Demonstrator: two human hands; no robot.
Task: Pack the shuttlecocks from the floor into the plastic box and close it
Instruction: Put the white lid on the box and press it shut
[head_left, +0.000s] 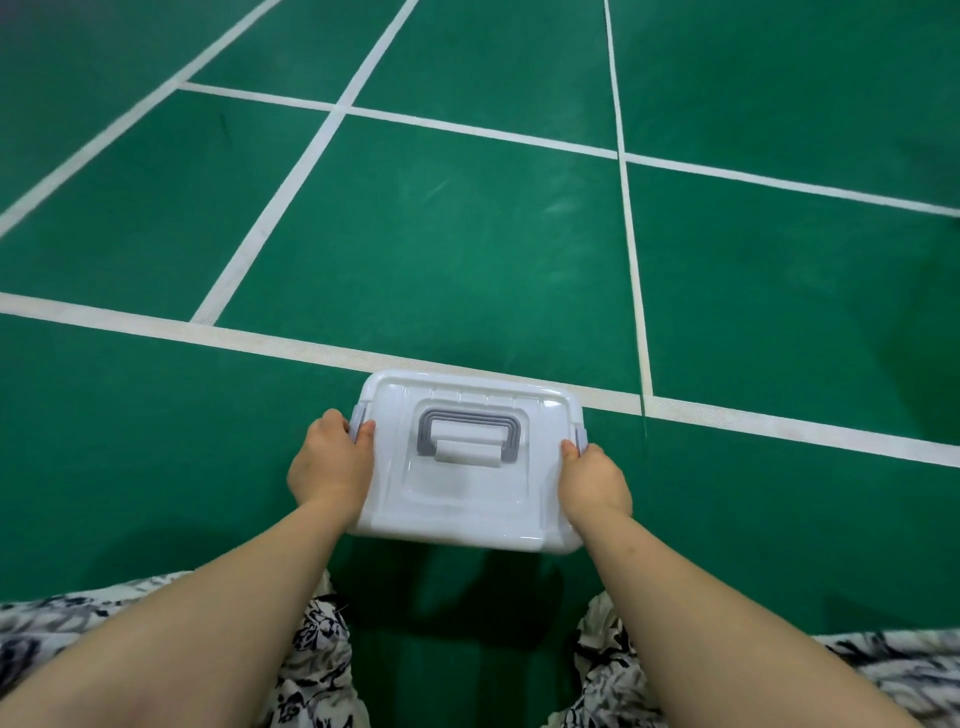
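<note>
A white plastic box (467, 499) sits on the green court floor just in front of my knees, its lid on and a grey carry handle (469, 435) lying flat on top. My left hand (330, 465) grips the box's left side, thumb and fingers on the grey side latch (358, 418). My right hand (592, 480) grips the right side at the other grey latch (581, 439). No shuttlecocks show anywhere on the floor; the box's inside is hidden by the lid.
Green badminton court floor (467, 234) with white boundary lines (260, 340) stretches ahead; one line runs under the box's far edge. My knees in black-and-white patterned fabric (322, 665) frame the bottom of the view.
</note>
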